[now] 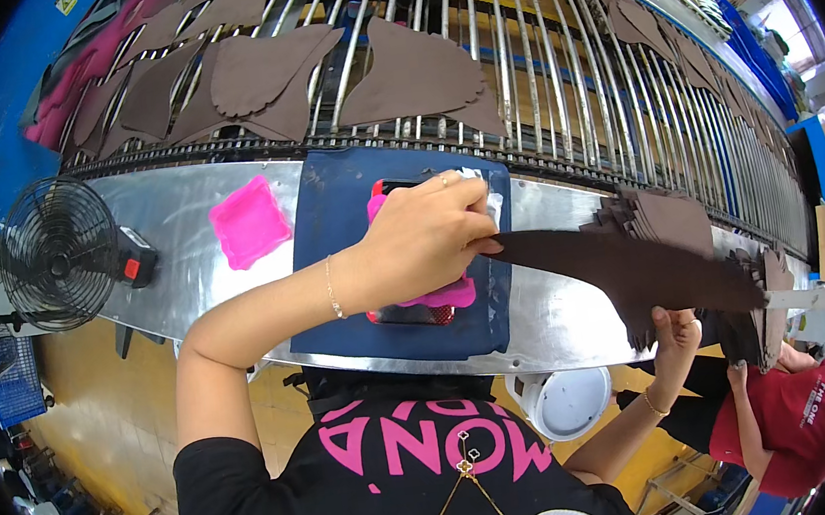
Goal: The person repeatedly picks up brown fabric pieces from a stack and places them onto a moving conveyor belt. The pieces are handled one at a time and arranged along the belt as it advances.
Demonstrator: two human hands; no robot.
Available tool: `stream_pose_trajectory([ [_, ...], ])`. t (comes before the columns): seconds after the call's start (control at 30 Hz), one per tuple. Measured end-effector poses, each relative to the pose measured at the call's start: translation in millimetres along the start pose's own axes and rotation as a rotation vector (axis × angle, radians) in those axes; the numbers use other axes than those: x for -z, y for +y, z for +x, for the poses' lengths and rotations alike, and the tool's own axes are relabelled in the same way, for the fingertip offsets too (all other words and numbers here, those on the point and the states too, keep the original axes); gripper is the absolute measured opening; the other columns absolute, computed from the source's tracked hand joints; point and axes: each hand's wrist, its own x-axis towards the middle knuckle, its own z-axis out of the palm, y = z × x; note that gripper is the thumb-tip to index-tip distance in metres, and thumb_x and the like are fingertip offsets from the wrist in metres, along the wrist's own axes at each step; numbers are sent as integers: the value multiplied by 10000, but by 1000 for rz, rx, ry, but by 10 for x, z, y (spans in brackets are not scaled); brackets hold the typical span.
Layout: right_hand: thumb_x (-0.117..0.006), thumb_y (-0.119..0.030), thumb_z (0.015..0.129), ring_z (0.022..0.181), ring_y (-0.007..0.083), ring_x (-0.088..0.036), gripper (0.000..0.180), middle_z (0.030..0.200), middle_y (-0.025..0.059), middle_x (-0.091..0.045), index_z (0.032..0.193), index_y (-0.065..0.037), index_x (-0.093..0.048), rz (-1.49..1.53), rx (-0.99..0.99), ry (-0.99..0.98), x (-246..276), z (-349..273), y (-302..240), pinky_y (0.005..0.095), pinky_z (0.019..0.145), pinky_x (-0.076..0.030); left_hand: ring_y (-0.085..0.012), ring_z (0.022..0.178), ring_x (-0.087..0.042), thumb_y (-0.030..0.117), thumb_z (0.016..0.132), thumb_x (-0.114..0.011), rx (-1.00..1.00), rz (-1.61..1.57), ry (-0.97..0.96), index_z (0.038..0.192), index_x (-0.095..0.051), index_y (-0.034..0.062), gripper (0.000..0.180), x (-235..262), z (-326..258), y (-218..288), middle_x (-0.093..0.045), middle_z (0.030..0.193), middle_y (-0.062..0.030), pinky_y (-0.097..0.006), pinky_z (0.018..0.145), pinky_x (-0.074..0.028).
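A dark brown cut piece of flat sheet material (615,271), leather-like, is stretched between my hands over the right part of the metal table. My left hand (425,236) pinches its narrow tip, above a blue mat (336,200). My right hand (677,335) grips its lower edge near the table's front. Directly beneath my left hand and wrist lie a red-edged object and a pink piece (452,296), mostly hidden. Behind the held piece stands a stack of similar brown pieces (670,220).
Beyond the metal table (195,195) runs a roller conveyor (552,52) carrying brown pieces (262,67). A pink square tray (248,222) and a black fan (58,252) are on the left. A white bucket (570,402) stands below the front edge. A person in red (782,425) works at right.
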Motion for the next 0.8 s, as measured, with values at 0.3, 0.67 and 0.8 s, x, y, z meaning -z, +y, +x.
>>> stream_pose_trajectory([
  [0.3, -719, -79, 782, 675, 54, -443, 448, 949, 53, -630, 1206, -52, -577, -50, 476, 372, -156, 823, -1196, 195, 644, -387, -255, 1073, -446, 128, 703, -591, -449, 626, 349, 861, -692, 80, 193, 1070, 1243, 66, -494, 1075, -104, -448, 854, -372],
  [0.67, -564, -155, 910, 581, 239, -615, 211, 710, 183, -613, 994, 38, -569, -29, 408, -59, -2269, 2140, -1420, 340, 526, -453, -264, 1125, -429, 196, 740, -595, -757, 1065, 444, 921, -677, 99, 221, 1215, 1823, -363, -481, 1198, -102, -468, 922, -342],
  [0.8, -530, -115, 925, 467, 112, -552, 128, 615, 61, -576, 883, 4, -547, 384, 182, -205, -2841, 2477, -1164, 273, 431, -418, -350, 1183, -382, 219, 725, -722, -410, 883, 451, 1191, -522, 190, 508, 1408, 1509, -351, -369, 1303, -159, -515, 969, -318],
])
